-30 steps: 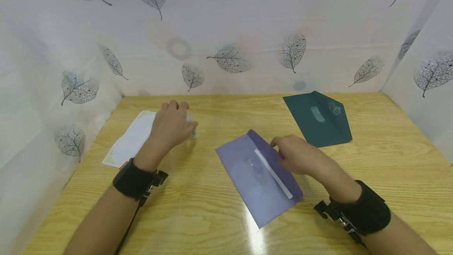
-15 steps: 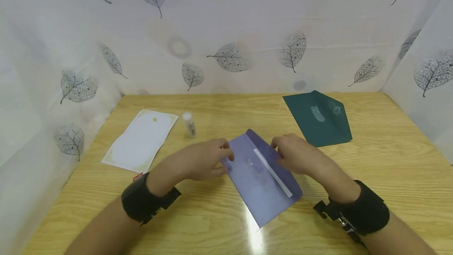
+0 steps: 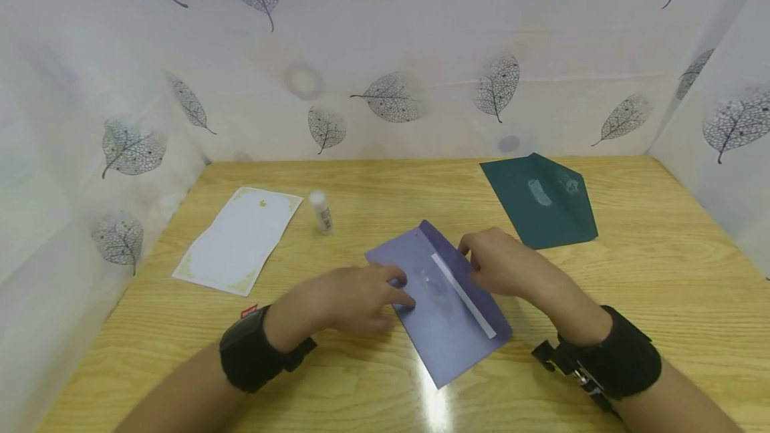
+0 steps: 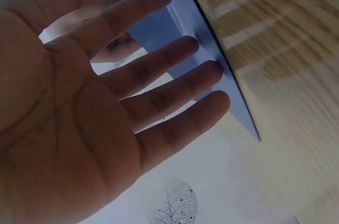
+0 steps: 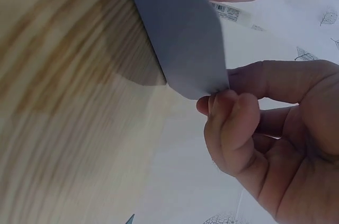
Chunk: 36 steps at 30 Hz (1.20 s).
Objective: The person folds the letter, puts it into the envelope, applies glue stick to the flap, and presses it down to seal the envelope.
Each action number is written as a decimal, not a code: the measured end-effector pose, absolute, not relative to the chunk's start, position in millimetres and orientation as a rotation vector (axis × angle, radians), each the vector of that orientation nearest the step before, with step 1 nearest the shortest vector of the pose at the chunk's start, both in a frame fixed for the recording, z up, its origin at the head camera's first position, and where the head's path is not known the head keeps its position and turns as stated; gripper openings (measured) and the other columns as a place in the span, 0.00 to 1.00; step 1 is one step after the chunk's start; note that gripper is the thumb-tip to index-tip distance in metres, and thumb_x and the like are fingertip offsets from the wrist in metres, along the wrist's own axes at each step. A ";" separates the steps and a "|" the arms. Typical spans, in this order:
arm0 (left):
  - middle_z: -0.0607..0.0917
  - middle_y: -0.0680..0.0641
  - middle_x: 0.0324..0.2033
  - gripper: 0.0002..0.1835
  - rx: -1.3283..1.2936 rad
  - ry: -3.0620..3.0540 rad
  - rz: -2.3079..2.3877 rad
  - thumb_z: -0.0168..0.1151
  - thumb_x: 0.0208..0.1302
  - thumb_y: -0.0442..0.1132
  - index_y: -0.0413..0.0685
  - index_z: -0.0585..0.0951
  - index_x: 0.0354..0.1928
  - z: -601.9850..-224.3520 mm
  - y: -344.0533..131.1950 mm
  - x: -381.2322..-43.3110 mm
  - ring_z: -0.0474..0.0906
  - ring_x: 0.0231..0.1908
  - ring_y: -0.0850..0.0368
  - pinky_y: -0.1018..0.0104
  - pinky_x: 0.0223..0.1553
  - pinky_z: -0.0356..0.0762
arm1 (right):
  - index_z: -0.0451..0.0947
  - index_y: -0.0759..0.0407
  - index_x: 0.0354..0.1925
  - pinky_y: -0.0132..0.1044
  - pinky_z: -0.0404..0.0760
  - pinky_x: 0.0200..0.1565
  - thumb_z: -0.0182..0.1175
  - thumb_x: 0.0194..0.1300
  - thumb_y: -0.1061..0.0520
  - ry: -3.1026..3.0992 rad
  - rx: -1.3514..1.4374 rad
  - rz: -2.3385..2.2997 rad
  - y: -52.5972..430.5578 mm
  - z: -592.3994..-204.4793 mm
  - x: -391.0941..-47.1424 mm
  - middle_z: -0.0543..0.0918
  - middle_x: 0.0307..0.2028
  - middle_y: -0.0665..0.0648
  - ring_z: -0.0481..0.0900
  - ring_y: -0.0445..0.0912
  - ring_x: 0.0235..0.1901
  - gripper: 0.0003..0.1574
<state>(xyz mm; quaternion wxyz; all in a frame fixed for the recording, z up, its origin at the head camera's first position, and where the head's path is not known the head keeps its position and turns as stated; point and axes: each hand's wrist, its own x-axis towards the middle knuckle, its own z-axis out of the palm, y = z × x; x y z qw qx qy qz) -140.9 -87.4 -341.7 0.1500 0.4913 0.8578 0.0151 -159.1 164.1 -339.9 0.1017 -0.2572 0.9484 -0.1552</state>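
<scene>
A purple envelope (image 3: pixel 448 326) lies aslant on the table, its flap (image 3: pixel 457 256) raised on the right and a white strip (image 3: pixel 463 296) running along the fold. A shiny, smeared patch shows on its body. My right hand (image 3: pixel 511 262) pinches the flap's edge between thumb and fingers, which the right wrist view shows closely. My left hand (image 3: pixel 361 296) rests over the envelope's left edge with fingers spread and nearly straight. In the left wrist view, its palm faces the camera and the fingertips (image 4: pixel 212 70) lie over the envelope; nothing is in its grip.
A white glue stick (image 3: pixel 321 212) stands behind the left hand. White paper with a gold border (image 3: pixel 234 242) lies at left, a small red-edged item (image 3: pixel 249 311) by the left wrist. A dark green envelope (image 3: pixel 535 202) lies back right. Leaf-patterned curtain (image 3: pixel 385 39) closes off the back.
My left hand has left the glue stick, which now stands uncovered, and come right and nearer onto the purple envelope. My right hand keeps its pinch on the flap, barely moving.
</scene>
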 end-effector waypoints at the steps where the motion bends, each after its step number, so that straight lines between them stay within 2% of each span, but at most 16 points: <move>1: 0.72 0.44 0.57 0.21 1.413 2.470 0.027 0.56 0.59 0.45 0.58 0.76 0.56 -343.0 -86.6 -140.9 0.69 0.54 0.50 0.59 0.56 0.68 | 0.76 0.64 0.41 0.33 0.73 0.22 0.59 0.50 0.66 2.789 -0.752 -0.465 163.9 -339.5 -158.8 0.74 0.20 0.48 0.70 0.40 0.21 0.15; 5: 0.72 0.45 0.58 0.21 1.436 2.486 -0.030 0.57 0.58 0.46 0.56 0.76 0.56 -346.8 -84.2 -140.8 0.68 0.55 0.49 0.58 0.56 0.68 | 0.76 0.64 0.43 0.33 0.72 0.22 0.59 0.52 0.65 2.735 -0.752 -0.498 162.7 -338.2 -157.5 0.73 0.20 0.48 0.69 0.40 0.20 0.16; 10: 0.69 0.47 0.61 0.24 1.409 2.489 -0.074 0.58 0.56 0.45 0.57 0.74 0.58 -348.7 -82.2 -140.6 0.65 0.59 0.48 0.57 0.58 0.66 | 0.76 0.63 0.43 0.33 0.73 0.24 0.60 0.58 0.57 2.675 -0.854 -0.522 161.5 -338.9 -156.6 0.74 0.21 0.46 0.69 0.38 0.20 0.14; 14: 0.68 0.47 0.63 0.26 1.404 2.477 -0.057 0.57 0.55 0.44 0.56 0.73 0.59 -349.9 -82.2 -141.4 0.62 0.61 0.49 0.58 0.60 0.63 | 0.78 0.61 0.44 0.36 0.77 0.33 0.52 0.65 0.58 2.641 -0.938 -0.543 162.3 -341.2 -156.5 0.81 0.32 0.49 0.74 0.38 0.29 0.13; 17: 0.67 0.46 0.63 0.26 1.416 2.461 -0.038 0.58 0.55 0.44 0.54 0.72 0.59 -350.2 -82.9 -142.7 0.61 0.62 0.48 0.59 0.62 0.61 | 0.79 0.60 0.45 0.41 0.78 0.42 0.48 0.65 0.62 2.616 -0.968 -0.533 163.1 -343.0 -156.4 0.81 0.42 0.53 0.77 0.41 0.40 0.15; 21: 0.66 0.46 0.64 0.26 1.418 2.434 -0.004 0.58 0.55 0.44 0.53 0.72 0.59 -350.2 -84.2 -145.2 0.59 0.63 0.48 0.59 0.63 0.58 | 0.79 0.60 0.46 0.45 0.77 0.47 0.48 0.64 0.65 2.585 -1.006 -0.500 163.3 -345.2 -156.9 0.81 0.43 0.55 0.76 0.47 0.45 0.16; 29: 0.64 0.47 0.65 0.27 1.409 2.408 0.018 0.57 0.54 0.41 0.54 0.71 0.60 -350.9 -85.1 -147.7 0.57 0.64 0.48 0.60 0.65 0.54 | 0.78 0.59 0.48 0.40 0.77 0.43 0.47 0.64 0.65 2.527 -1.066 -0.403 163.2 -348.4 -157.0 0.79 0.41 0.55 0.75 0.43 0.40 0.18; 36: 0.65 0.47 0.65 0.27 1.411 2.412 0.036 0.57 0.54 0.41 0.54 0.72 0.59 -353.1 -85.6 -149.2 0.57 0.64 0.48 0.60 0.64 0.54 | 0.77 0.57 0.51 0.35 0.77 0.38 0.48 0.62 0.67 2.523 -1.095 -0.336 164.6 -350.6 -155.7 0.76 0.40 0.54 0.72 0.39 0.34 0.21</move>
